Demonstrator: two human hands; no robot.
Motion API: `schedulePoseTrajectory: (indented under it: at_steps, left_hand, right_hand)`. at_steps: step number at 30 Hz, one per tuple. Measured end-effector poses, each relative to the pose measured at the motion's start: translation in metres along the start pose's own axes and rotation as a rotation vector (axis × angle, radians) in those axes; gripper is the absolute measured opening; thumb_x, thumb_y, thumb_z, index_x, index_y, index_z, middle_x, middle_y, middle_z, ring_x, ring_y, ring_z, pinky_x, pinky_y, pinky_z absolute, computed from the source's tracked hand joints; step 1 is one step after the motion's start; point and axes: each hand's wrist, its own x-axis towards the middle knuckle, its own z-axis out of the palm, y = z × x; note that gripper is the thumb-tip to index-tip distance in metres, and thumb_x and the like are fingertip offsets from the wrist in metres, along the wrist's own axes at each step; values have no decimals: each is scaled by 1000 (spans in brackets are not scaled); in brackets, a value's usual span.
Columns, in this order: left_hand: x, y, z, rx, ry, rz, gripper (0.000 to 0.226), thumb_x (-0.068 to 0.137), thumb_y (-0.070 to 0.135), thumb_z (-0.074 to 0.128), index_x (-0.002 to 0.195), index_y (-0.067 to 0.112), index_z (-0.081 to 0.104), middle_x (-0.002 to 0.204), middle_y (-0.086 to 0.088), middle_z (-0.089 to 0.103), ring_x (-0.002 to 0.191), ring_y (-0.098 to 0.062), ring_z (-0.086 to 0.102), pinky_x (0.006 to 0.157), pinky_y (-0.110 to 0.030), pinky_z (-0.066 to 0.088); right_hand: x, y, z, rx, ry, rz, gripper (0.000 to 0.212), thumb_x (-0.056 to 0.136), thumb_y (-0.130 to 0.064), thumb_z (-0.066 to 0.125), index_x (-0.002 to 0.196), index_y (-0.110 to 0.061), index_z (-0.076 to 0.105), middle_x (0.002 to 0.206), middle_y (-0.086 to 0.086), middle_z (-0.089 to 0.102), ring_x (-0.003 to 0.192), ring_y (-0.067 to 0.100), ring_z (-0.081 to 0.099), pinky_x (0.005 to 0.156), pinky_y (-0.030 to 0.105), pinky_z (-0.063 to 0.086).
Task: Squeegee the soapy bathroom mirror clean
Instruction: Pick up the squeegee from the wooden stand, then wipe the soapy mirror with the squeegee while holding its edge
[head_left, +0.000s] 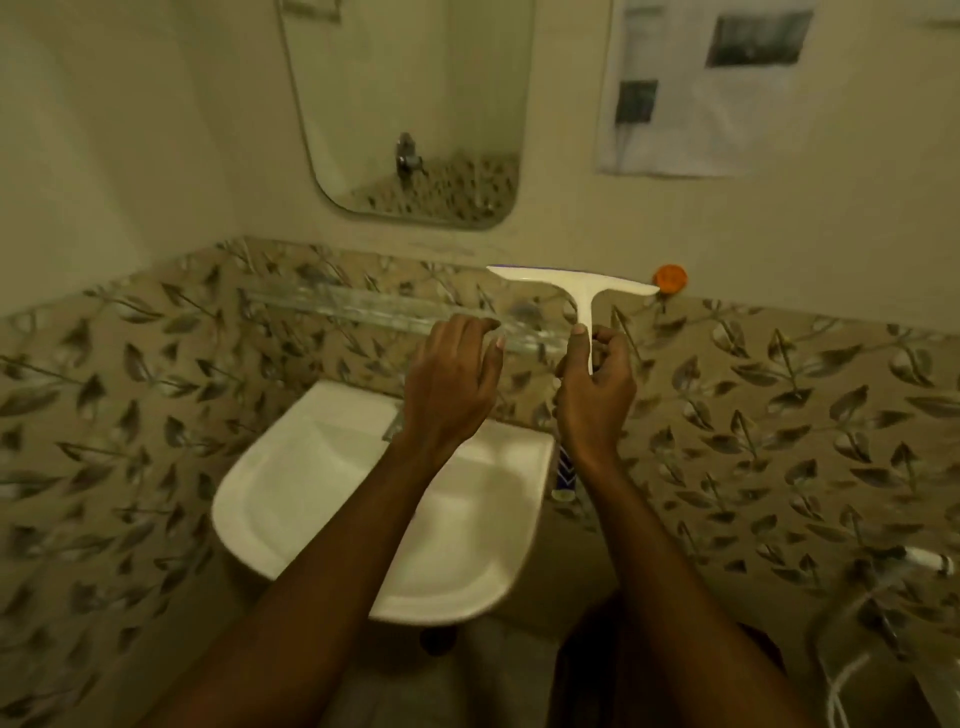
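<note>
R hand (595, 387) grips squeegee (574, 288) below mirror (415, 104).

one wide-angle view only, worn on the person's head, faces forward and down at the leaf-patterned tiled wall (779, 415). it stands close above the white ceramic washbasin (291, 483); the rounded-cornered wall mirror (415, 93) is cut off by the top edge.

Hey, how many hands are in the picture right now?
2. The right hand grips the white squeegee handle below the mirror; the left hand is beside it above the sink, holding nothing.
</note>
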Motion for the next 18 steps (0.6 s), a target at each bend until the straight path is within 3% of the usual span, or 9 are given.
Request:
schedulePoseTrajectory:
  at_steps: [5,10,14,18]
  left_hand:
    - [69,-45,-6,49,99,59,29,98,32,43,109,14,62,105,-3,64,93,-23,58,74,-39,47]
    - [143,-88,-13,82,158,60,31,99,34,39,105,13,62,101,-4,62,91,-23,57,73,-39,46]
    - [193,-117,-22,94,213,66,30,99,35,40,106,15,61,103,-3,62,93,-21,56,74,-37,45]
    - [245,-148,-34,76,262,49,30,98,37,41,108,17,61,107,-1,62,96,-21,56,78,-38,45]
  right_hand:
    - [38,-27,59,44,15,-156,20,98,-29,54,95,-11,60,64,-9,54,52,13,48,51,39,44]
    - [85,-54,114,44,40,-250,22,98,-33,52,96,-12,59,63,-3,55,53,24,53,50,42,44]
    - [122,-80,150,41,42,-328,23,99,-32,52,99,-11,59,69,-12,56,52,9,50,51,40,48]
    - [152,-102,179,41,31,-378,18,98,-33,50,99,-16,55,77,-12,59,67,21,62,60,48,55]
